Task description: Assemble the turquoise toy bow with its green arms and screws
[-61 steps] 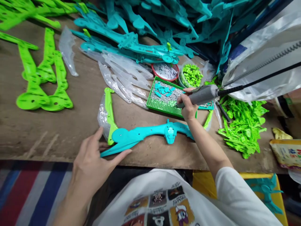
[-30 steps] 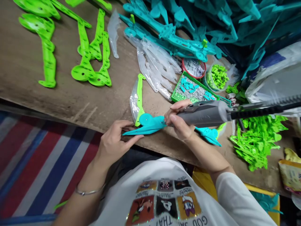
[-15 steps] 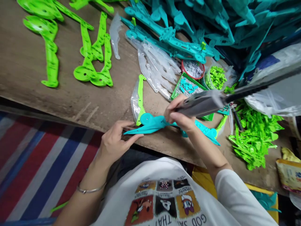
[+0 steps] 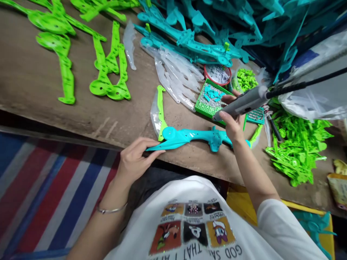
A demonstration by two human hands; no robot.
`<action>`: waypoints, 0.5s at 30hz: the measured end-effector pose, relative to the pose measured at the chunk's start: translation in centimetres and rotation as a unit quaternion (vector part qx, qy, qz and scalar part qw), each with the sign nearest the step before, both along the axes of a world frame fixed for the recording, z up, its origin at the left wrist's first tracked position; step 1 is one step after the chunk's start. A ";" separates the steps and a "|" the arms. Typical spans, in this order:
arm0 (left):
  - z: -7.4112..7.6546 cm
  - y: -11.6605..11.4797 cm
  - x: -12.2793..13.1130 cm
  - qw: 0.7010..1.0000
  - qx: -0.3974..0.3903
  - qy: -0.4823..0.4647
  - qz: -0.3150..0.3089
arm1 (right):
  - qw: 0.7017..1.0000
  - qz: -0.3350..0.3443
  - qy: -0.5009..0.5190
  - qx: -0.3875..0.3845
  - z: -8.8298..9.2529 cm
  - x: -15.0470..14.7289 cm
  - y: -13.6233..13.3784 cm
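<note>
A long teal plastic toy part [image 4: 193, 137] lies near the front edge of the wooden table [image 4: 81, 112]. My left hand [image 4: 137, 157] pinches its pointed left end. My right hand [image 4: 232, 121] is wrapped round a grey electric screwdriver [image 4: 241, 102] on a black cable, its tip over the green tray [image 4: 203, 105] of small screws and teal bits. A green strip with a clear blade [image 4: 159, 110] sits against the teal part's round end.
Clear plastic blades [image 4: 177, 77] lie fanned behind the tray. Green flat parts [image 4: 108, 68] are spread at the left, loose green pieces [image 4: 298, 144] heaped at the right. A teal pile [image 4: 211, 25] fills the back. A red bowl [image 4: 217, 74] and a tub of green pegs [image 4: 244, 80] stand by the tray.
My right hand has lifted the screwdriver off the teal part's left section and swung it right to the screw tray. My left hand keeps its pinch on the part's tip.
</note>
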State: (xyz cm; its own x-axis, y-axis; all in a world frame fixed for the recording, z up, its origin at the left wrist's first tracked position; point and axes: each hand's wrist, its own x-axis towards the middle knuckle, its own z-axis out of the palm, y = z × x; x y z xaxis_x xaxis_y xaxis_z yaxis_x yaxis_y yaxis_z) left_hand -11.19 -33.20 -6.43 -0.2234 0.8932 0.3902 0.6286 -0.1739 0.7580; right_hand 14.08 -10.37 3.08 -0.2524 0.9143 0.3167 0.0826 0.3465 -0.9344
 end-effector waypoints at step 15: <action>3.6 -1.9 2.3 0.998 0.017 -0.063 0.017 | 0.746 0.148 0.135 -0.635 -2.2 -2.4 -16.6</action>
State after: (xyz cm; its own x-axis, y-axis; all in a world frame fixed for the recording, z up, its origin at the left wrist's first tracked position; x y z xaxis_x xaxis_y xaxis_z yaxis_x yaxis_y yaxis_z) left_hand -8.85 -35.05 -2.79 -0.3024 0.8709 0.3875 0.5344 -0.1818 0.8254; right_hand 11.68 -26.99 0.88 -0.5859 0.4367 -0.6827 -0.0723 -0.8672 -0.4927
